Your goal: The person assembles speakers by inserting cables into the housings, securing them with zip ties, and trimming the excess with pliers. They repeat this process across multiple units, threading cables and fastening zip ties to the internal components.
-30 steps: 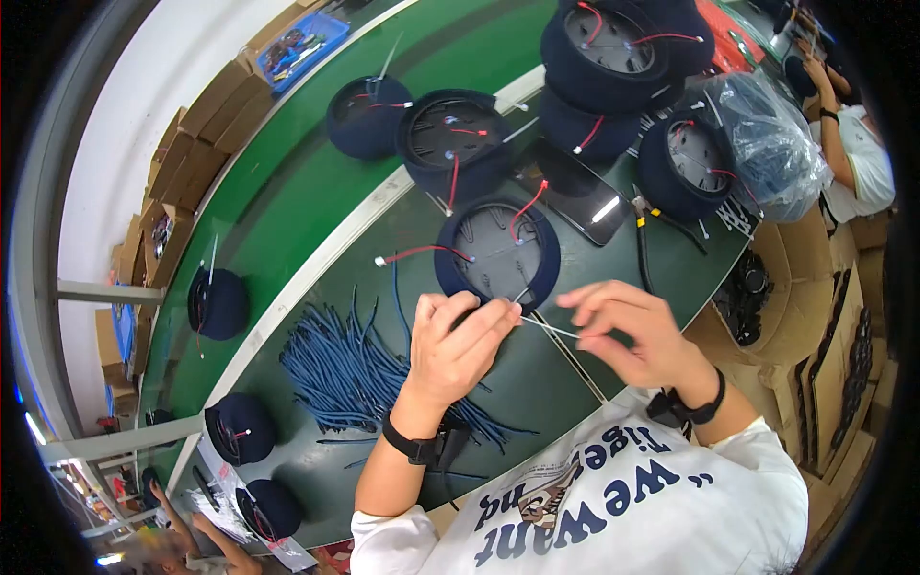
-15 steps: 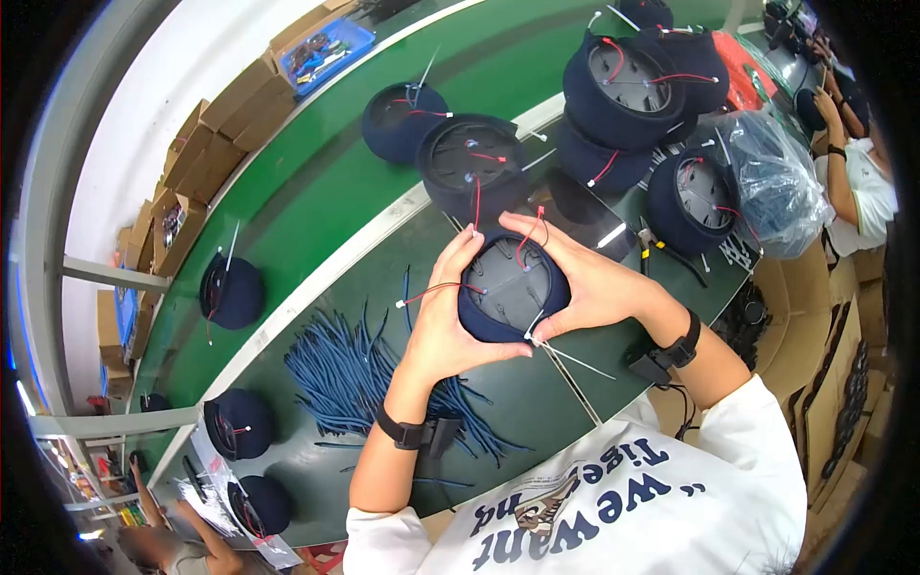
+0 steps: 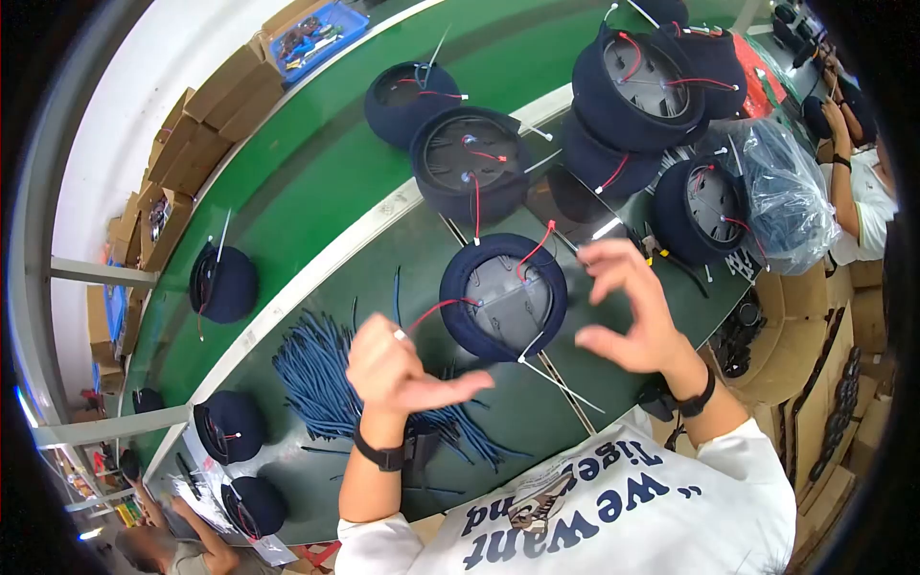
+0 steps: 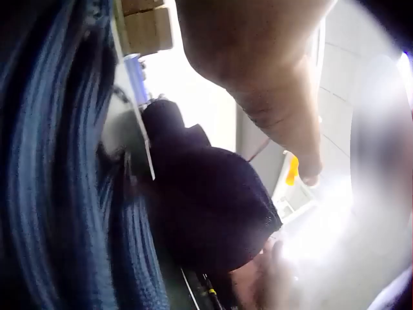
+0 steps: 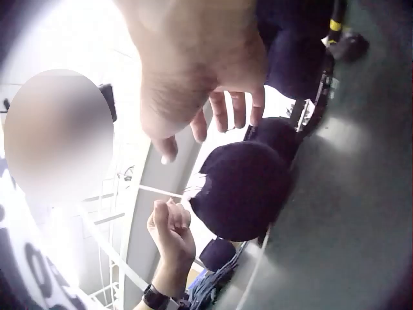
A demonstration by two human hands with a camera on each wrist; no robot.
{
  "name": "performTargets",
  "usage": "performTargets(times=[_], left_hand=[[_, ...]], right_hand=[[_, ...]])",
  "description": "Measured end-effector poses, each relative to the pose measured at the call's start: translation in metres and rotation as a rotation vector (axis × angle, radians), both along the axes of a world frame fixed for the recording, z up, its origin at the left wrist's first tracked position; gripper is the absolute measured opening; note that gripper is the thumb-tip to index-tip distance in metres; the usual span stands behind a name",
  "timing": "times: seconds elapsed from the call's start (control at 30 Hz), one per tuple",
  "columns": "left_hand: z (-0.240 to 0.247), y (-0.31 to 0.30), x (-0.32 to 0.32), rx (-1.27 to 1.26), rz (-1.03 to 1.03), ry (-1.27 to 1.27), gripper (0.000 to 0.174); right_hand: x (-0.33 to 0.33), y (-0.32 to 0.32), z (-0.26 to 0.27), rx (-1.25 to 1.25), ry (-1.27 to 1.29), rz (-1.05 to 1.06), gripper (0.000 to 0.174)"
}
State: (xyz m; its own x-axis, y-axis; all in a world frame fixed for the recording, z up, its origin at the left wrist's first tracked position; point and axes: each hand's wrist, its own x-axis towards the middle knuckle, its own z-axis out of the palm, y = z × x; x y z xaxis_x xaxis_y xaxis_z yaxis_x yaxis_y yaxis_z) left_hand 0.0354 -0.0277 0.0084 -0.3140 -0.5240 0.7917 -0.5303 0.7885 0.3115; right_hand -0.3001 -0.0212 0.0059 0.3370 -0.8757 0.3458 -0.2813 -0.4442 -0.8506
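Note:
A round, navy fabric-covered shell with a grey inner plate lies on the table between the hands. Two red wires come out of the plate, and a thin white cable tie trails from the front rim. To the left of the shell is my left hand, its thumb stretched toward the rim and its fingers loosely bent. A white connector on one red wire overlaps those fingers. My right hand hovers on the right side, fingers spread and curved, holding nothing. The right wrist view shows both hands apart from the shell.
Blue cords lie heaped at the left. Similar shells stand behind, some stacked. A dark phone and pliers lie at the right, near a clear plastic bag. Another person works at far right.
Both hands first worked at the cable tie on the front rim, then wrapped round the shell. Now they have come away to either side, leaving the shell on the table.

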Motion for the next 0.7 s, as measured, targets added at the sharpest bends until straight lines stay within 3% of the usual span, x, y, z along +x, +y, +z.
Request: performTargets(times=[0.1, 0.13, 0.23, 0.27, 0.47, 0.7], left_hand=[[0.014, 0.021, -0.027, 0.003, -0.114, -0.122, 0.051], [0.015, 0.018, -0.039, 0.034, -0.173, -0.115, 0.034], [0.012, 0.009, -0.047, 0.127, -0.274, -0.228, 0.039], [0.01, 0.009, -0.049, 0.131, -0.265, -0.211, 0.039], [0.007, 0.003, -0.065, 0.195, -0.25, -0.119, 0.039], [0.008, -0.003, -0.063, 0.196, -0.259, -0.088, 0.04]], right_hand=[[0.019, 0.019, 0.042, -0.072, 0.262, 0.151, 0.041], [0.028, 0.025, 0.047, -0.095, 0.333, 0.111, 0.03], [0.029, 0.029, 0.039, -0.146, 0.406, 0.113, 0.023], [0.029, 0.03, 0.045, -0.054, 0.371, 0.146, 0.015], [0.024, 0.027, 0.044, 0.102, 0.218, 0.156, 0.019], [0.018, 0.027, 0.034, 0.087, 0.183, 0.141, 0.021]])
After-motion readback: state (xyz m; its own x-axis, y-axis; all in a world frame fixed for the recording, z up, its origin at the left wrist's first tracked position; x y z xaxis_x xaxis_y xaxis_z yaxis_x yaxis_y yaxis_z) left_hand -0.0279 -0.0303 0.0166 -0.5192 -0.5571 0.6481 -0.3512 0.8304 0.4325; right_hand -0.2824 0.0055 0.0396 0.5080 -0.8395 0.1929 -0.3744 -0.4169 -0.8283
